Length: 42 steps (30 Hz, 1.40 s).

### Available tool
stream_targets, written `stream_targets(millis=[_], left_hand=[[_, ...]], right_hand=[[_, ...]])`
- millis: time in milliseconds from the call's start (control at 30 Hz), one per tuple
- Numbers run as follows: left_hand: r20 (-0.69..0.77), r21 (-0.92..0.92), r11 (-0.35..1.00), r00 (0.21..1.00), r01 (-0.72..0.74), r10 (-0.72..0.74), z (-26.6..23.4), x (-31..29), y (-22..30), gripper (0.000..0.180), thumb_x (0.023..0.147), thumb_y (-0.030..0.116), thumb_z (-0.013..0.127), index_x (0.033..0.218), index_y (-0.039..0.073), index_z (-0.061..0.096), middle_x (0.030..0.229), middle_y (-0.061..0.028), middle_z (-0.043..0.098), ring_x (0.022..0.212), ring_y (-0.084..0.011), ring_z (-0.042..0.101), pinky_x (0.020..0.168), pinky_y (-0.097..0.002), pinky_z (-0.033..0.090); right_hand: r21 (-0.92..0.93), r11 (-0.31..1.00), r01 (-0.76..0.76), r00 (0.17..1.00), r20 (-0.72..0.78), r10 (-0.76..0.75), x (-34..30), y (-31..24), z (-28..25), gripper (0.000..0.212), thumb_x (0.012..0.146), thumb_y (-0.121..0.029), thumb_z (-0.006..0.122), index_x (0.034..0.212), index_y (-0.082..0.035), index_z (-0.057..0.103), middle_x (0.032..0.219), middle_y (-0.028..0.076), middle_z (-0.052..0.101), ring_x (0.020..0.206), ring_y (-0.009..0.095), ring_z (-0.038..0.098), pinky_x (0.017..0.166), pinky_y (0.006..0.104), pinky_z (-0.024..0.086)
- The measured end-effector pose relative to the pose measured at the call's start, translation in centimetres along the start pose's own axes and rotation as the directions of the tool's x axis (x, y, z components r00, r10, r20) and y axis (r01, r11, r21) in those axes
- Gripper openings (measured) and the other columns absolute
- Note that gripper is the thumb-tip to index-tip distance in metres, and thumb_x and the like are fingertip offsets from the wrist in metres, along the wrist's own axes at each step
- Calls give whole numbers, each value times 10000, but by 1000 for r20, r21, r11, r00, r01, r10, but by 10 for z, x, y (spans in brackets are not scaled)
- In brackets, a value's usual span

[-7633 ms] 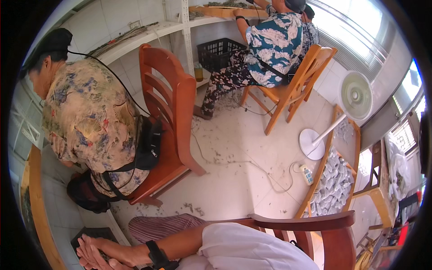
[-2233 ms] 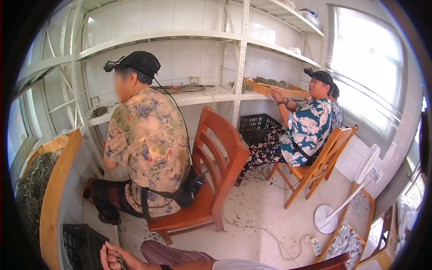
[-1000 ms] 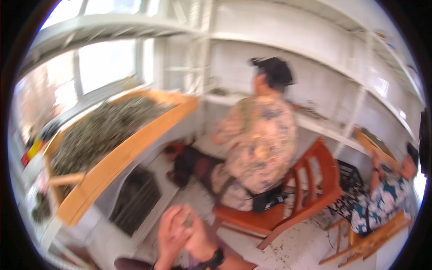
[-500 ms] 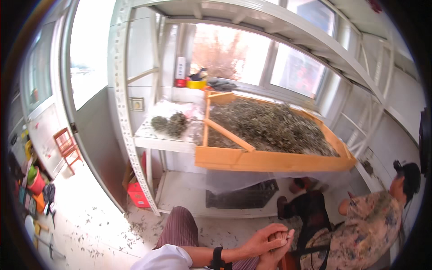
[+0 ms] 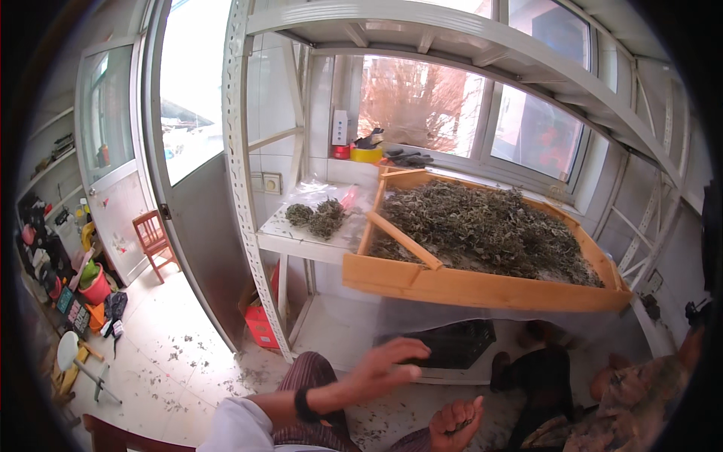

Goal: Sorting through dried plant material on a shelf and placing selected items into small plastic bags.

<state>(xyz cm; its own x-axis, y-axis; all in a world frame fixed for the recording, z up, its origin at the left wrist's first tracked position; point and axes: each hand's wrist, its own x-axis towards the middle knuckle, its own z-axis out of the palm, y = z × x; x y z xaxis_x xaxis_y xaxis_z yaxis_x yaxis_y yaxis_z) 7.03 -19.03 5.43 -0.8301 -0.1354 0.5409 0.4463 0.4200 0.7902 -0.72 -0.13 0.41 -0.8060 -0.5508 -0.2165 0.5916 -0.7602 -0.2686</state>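
My left hand [image 5: 385, 367], with a black band at its wrist, hangs over the floor in front of the shelf. Its fingers are stretched out and apart, and nothing is in them. Lower and to the right, my right hand [image 5: 456, 423] is curled closed, palm side up. Something small and dark may lie in it, too small to make out. Beyond both hands, a wooden-framed tray [image 5: 482, 290] rests on the shelf, heaped with dried grey-green leaves [image 5: 482, 226]. Two small clumps of the same leaves [image 5: 324, 218] lie on clear plastic at the tray's left.
A white metal shelf rack [image 5: 252, 188] frames the tray. Underneath sits a black crate [image 5: 452, 343]. At right, close by, is a person in a patterned shirt [image 5: 633, 403]. A red box [image 5: 261, 325] stands by the rack's foot; leaf scraps litter the floor [image 5: 188, 377].
My hands were together and have come apart: the left moved up and left and opened, the right stayed low and curled. My view has turned left.
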Motion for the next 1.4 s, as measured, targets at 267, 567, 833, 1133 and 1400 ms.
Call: stream_targets(millis=[267, 567, 833, 1133, 1400], left_hand=[[-431, 379, 902, 902, 207, -26, -122, 25, 31, 174, 908, 125, 543, 1021, 30, 636, 1017, -72, 636, 973, -151, 573, 856, -280, 441], [-373, 659, 727, 923, 194, 92, -273, 118, 2, 288, 903, 241, 564, 957, -33, 636, 852, -86, 661, 820, -131, 588, 769, -286, 470], [-252, 813, 456, 926, 361, -282, -328, 213, -108, 423, 900, 393, 502, 990, 0, 631, 861, -201, 643, 788, -286, 611, 759, -372, 465], [-288, 680, 551, 868, 483, -406, -366, 253, -218, 661, 799, 617, 495, 1119, 50, 612, 1175, -228, 565, 1134, -368, 507, 961, -379, 378], [-316, 654, 490, 797, 577, -515, -351, 255, -208, 742, 794, 659, 461, 1181, 36, 568, 1249, -193, 533, 1205, -342, 460, 1013, -381, 320]], right_hand=[[258, 943, -210, 890, -349, 294, 56, 23, -62, 441, 937, -335, 493, 546, -162, 386, 507, -2, 367, 397, 119, 305, 398, 276, 258], [303, 826, -475, 829, -160, 535, 46, 47, -6, 457, 950, -313, 455, 527, -159, 374, 496, 6, 349, 391, 124, 285, 369, 269, 235], [-30, 952, -304, 826, -507, 248, 52, 52, -2, 495, 956, -314, 422, 500, -160, 309, 483, 11, 351, 381, 131, 303, 356, 263, 240], [-16, 957, -289, 813, -531, 237, 70, 63, 17, 449, 950, -306, 419, 539, -139, 352, 520, 35, 388, 385, 144, 308, 351, 268, 244], [73, 958, -277, 813, -514, 274, 93, 71, -9, 463, 968, -308, 409, 546, -118, 378, 540, 65, 452, 378, 153, 305, 363, 291, 281]])
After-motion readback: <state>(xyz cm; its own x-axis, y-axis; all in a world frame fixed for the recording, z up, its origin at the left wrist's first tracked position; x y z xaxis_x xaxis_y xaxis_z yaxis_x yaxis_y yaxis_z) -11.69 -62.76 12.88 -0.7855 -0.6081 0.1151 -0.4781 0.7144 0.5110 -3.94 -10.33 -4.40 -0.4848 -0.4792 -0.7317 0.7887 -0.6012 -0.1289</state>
